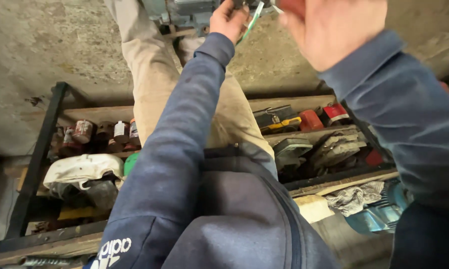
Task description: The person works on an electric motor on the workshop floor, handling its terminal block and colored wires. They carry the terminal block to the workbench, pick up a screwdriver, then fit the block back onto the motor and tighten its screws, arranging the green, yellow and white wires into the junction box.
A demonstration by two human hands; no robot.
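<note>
1. Fingers of the left hand (228, 19) curl closed around a thin green-and-white wire (252, 20) at the top edge, beside grey metal machinery (184, 12).
2. Right hand (334, 27) is raised close by, blurred; I cannot tell its grip.
3. Rusty cans (82, 130) sit on the shelf (37, 159) below.

Dark-framed wooden shelf (296, 103) carries rusty cans (83, 131) and white cloth (80, 168).

We see rough grey concrete floor (45, 45), stained, in daylight. Below us black metal shelf frame (35, 159) with wooden planks (294, 103). Rusty cans (82, 130), white cloth (80, 169), red tins (334, 113), crumpled rag (354, 197) crowd shelves.
</note>
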